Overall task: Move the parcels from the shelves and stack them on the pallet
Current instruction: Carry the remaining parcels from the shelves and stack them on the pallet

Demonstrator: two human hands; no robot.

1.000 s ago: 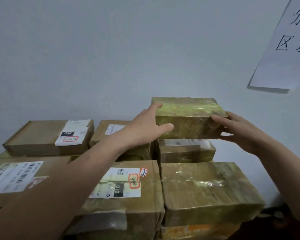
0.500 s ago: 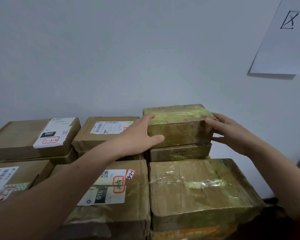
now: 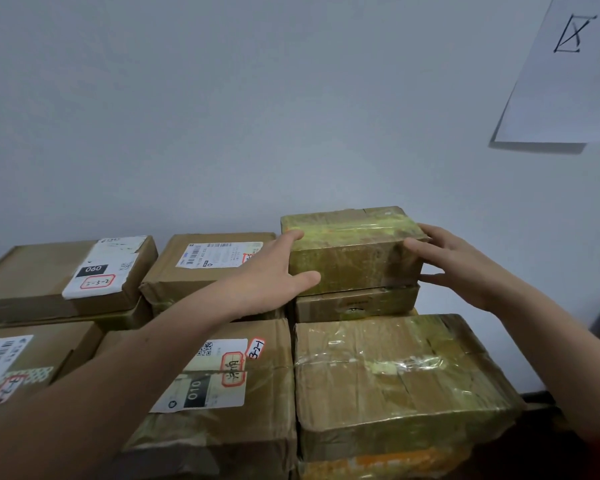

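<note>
A small parcel wrapped in yellowish tape (image 3: 354, 251) sits on top of a flat brown parcel (image 3: 355, 303) at the back right of the stack, close to the wall. My left hand (image 3: 271, 275) grips its left end, with fingers on the top edge and the thumb across the front face. My right hand (image 3: 461, 268) holds its right end, with fingers at the upper corner and the thumb at the lower corner. In front of it lies a large taped parcel (image 3: 395, 372).
Labelled cardboard parcels fill the stack: one marked 010 (image 3: 219, 382) in front, one marked 060 (image 3: 66, 271) at the back left, another (image 3: 201, 261) beside my left hand. A grey wall (image 3: 257, 116) stands right behind, with a paper sign (image 3: 568, 71) at the upper right.
The taped parcel, held up between both hands a second ago, has come down onto the flat brown parcel. Both hands stay on its ends.
</note>
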